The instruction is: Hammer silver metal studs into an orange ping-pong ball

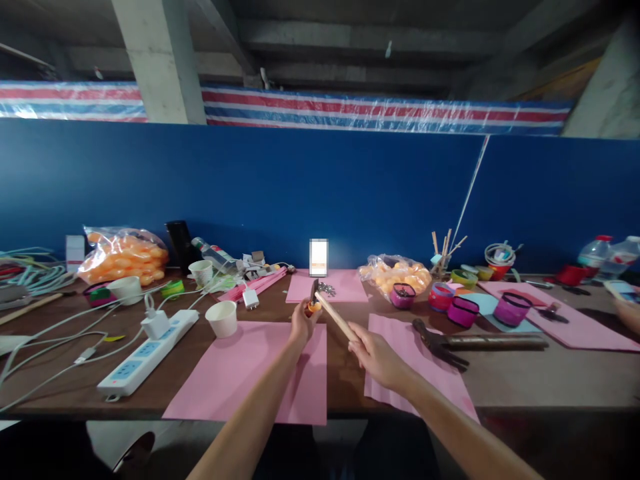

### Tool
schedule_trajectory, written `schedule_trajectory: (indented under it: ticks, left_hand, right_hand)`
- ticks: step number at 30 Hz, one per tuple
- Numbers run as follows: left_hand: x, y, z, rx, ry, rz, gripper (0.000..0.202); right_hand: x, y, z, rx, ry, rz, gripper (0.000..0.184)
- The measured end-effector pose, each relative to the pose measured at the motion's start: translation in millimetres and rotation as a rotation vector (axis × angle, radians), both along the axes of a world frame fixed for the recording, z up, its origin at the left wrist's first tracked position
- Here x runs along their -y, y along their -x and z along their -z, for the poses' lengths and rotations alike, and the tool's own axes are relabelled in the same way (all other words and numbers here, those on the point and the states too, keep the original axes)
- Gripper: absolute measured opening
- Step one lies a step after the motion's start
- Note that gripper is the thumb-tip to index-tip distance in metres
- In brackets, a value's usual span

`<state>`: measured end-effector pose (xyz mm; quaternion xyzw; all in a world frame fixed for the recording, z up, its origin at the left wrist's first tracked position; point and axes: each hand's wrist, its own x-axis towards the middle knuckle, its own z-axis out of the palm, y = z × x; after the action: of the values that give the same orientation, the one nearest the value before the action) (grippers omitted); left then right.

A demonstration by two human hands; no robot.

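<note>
My left hand (303,321) is closed around a small orange ball (314,307), held just above the brown table (525,380). My right hand (376,357) grips the wooden handle of a small hammer (334,315). The hammer's metal head sits right over the orange ball. A little pile of small metal nails (327,289) lies on a pink sheet (345,288) just behind the ball. Both forearms reach in from the bottom edge.
Pink sheets (250,373) cover the table in front. A white power strip (150,350) with chargers and paper cups (222,318) lie left. Bags of orange balls (123,257) sit behind; a second hammer (480,341) and coloured tape rolls (463,310) lie right. Another person's hand (631,313) shows far right.
</note>
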<state>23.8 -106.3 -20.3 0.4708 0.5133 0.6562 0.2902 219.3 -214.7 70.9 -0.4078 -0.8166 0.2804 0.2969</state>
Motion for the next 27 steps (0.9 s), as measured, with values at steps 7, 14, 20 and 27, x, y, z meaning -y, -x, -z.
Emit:
schedule_trajectory:
  ticks: [7,14,20,27]
  left_hand:
    - [-4.1,4.2,2.9,-0.070,-0.014,-0.046,0.042]
    - [-3.8,3.9,3.1,-0.065,-0.012,-0.041,0.037]
    - [-0.9,1.8,-0.7,-0.018,-0.015,-0.041,0.029]
    - [2.8,-0.7,-6.7,0.002,-0.018,-0.018,0.034]
  right_hand:
    - [1.7,-1.9,1.6,-0.020,0.019,0.012,0.036]
    - [4.1,-1.9,1.8,-0.027,0.056,0.006,0.037]
    - [4.5,-0.1,2.5,0.010,0.067,0.012,0.030]
    - [1.2,0.0,6.4,-0.032,0.072,0.001,0.034]
